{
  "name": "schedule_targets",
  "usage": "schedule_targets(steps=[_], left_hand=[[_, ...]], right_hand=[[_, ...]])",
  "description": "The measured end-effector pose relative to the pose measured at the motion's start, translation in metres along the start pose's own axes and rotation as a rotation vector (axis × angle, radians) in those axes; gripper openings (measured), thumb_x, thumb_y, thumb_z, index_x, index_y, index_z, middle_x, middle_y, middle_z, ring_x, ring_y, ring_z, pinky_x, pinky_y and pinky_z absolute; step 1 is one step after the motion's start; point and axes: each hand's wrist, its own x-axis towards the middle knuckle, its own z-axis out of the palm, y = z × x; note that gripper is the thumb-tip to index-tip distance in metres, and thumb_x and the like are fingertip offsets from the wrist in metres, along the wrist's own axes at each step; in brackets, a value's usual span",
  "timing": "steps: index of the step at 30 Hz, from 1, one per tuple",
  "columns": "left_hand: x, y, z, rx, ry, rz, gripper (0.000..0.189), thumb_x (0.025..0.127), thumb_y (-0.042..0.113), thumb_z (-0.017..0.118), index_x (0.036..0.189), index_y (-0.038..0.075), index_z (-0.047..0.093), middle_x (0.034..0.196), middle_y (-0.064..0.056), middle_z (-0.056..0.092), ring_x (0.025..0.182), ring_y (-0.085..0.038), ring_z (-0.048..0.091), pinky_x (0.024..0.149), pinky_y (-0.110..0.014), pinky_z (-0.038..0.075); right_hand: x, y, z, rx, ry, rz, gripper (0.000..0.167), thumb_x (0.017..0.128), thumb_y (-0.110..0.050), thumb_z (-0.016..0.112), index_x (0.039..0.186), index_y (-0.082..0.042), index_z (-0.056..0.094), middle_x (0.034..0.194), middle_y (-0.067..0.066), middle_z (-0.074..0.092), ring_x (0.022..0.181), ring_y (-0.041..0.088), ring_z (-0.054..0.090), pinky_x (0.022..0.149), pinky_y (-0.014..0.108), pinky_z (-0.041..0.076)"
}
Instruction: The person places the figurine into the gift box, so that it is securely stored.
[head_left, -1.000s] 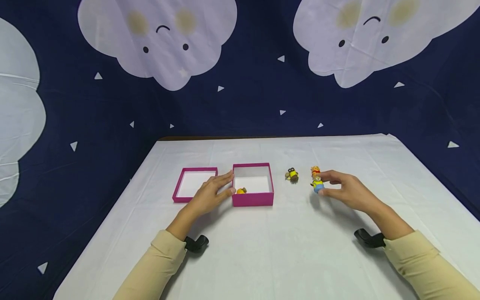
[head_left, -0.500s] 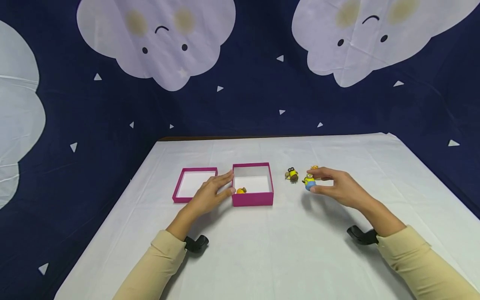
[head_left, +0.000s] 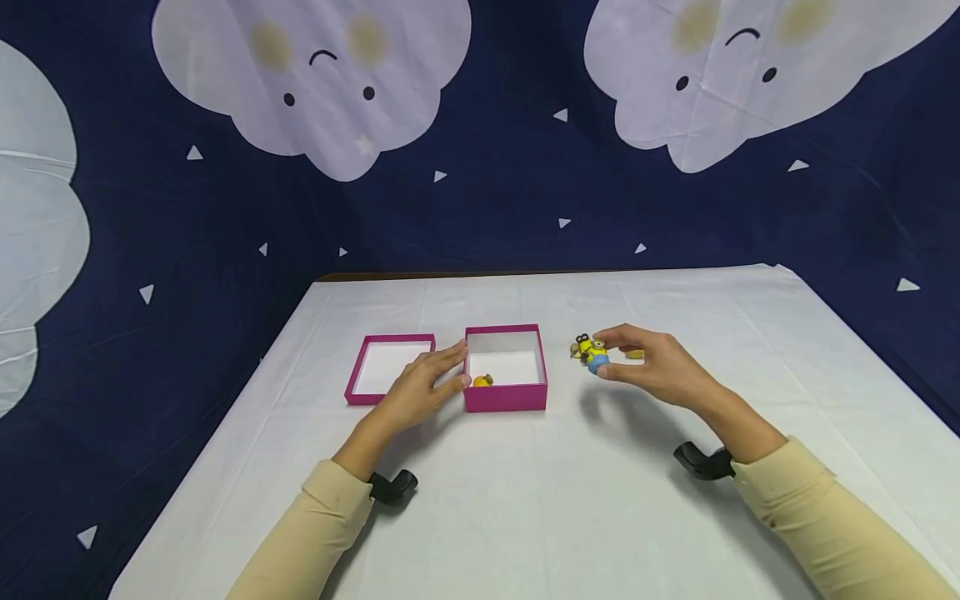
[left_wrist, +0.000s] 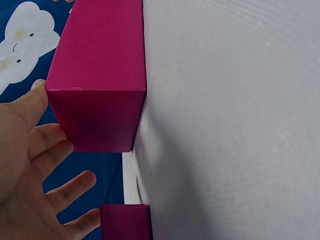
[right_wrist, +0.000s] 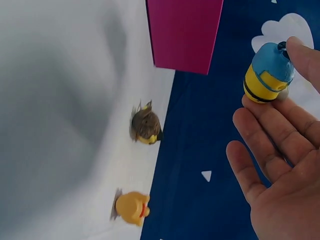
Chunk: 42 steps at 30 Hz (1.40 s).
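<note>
Between the thumb and fingertips of my right hand (head_left: 663, 371) is a minion figure (head_left: 597, 360), yellow with blue overalls. It is held above the table; the right wrist view shows its blue lower end by the thumb. My left hand (head_left: 416, 390) touches the left side of a magenta box (head_left: 506, 399), thumb near the front corner, fingers fairly straight. Inside the open box lies a small yellow-orange figure (head_left: 482, 381), partly hidden by the front wall. A second minion figure (head_left: 582, 343) with brown parts stands right of the box. Behind my right hand, an orange-yellow bear figure (right_wrist: 131, 207) is mostly hidden in the head view.
A magenta-edged lid (head_left: 365, 399) with a white inside lies left of the box, partly behind my left hand. White cloth (head_left: 495, 500) covers the table. A dark blue curtain (head_left: 487, 225) with clouds hangs behind it.
My right hand has moved left with the minion figure, away from the bear figure and towards the box. The left hand and the box have stayed in place.
</note>
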Motion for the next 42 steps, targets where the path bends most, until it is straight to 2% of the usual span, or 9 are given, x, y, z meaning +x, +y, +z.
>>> schedule_targets(steps=[10, 20, 27, 33, 37, 42], left_hand=[[0.001, 0.0, 0.0, -0.004, -0.008, 0.004, 0.056, 0.093, 0.039, 0.056, 0.141, 0.013, 0.044, 0.152, 0.005, 0.036, 0.14, -0.033, 0.033, 0.116, -0.056, 0.019], [0.0, 0.0, 0.0, -0.007, -0.009, -0.004, 0.055, 0.093, 0.039, 0.056, 0.141, 0.014, 0.043, 0.152, 0.005, 0.036, 0.141, -0.031, 0.032, 0.117, -0.056, 0.018], [0.0, 0.001, 0.0, -0.003, -0.003, 0.004, 0.055, 0.094, 0.038, 0.056, 0.141, 0.013, 0.044, 0.152, 0.003, 0.037, 0.141, -0.032, 0.033, 0.116, -0.057, 0.019], [0.0, 0.0, 0.0, -0.001, -0.007, 0.006, 0.055, 0.094, 0.039, 0.055, 0.141, 0.014, 0.044, 0.152, 0.004, 0.036, 0.141, -0.032, 0.032, 0.117, -0.056, 0.019], [0.0, -0.001, 0.001, -0.01, -0.003, 0.006, 0.056, 0.093, 0.039, 0.056, 0.141, 0.014, 0.044, 0.152, 0.004, 0.036, 0.14, -0.033, 0.034, 0.116, -0.056, 0.02], [0.0, 0.001, 0.001, -0.011, 0.023, 0.043, 0.055, 0.092, 0.035, 0.059, 0.139, 0.01, 0.046, 0.15, 0.001, 0.039, 0.137, -0.035, 0.037, 0.115, -0.056, 0.022]], right_hand=[[0.011, -0.012, 0.01, 0.049, -0.006, -0.023, 0.047, 0.08, -0.04, 0.074, 0.121, -0.021, 0.059, 0.117, 0.001, 0.065, 0.116, 0.033, 0.055, 0.097, 0.058, 0.041], [0.023, -0.018, 0.021, 0.071, -0.013, -0.052, 0.049, 0.079, -0.037, 0.075, 0.122, -0.021, 0.058, 0.112, -0.001, 0.067, 0.112, 0.028, 0.059, 0.089, 0.04, 0.044], [0.028, -0.024, 0.026, 0.035, -0.013, -0.054, 0.051, 0.078, -0.039, 0.075, 0.125, -0.025, 0.06, 0.119, -0.002, 0.067, 0.114, 0.028, 0.06, 0.092, 0.045, 0.045], [0.035, -0.028, 0.032, 0.031, -0.037, -0.041, 0.052, 0.079, -0.035, 0.075, 0.126, -0.021, 0.059, 0.122, -0.001, 0.065, 0.114, 0.033, 0.057, 0.089, 0.045, 0.051], [0.04, -0.029, 0.037, 0.02, -0.044, -0.067, 0.051, 0.08, -0.032, 0.075, 0.126, -0.02, 0.059, 0.125, 0.001, 0.064, 0.115, 0.037, 0.055, 0.09, 0.049, 0.049], [0.048, -0.031, 0.044, 0.021, -0.049, -0.098, 0.05, 0.079, -0.033, 0.075, 0.125, -0.022, 0.059, 0.124, 0.003, 0.064, 0.118, 0.036, 0.055, 0.096, 0.051, 0.046]])
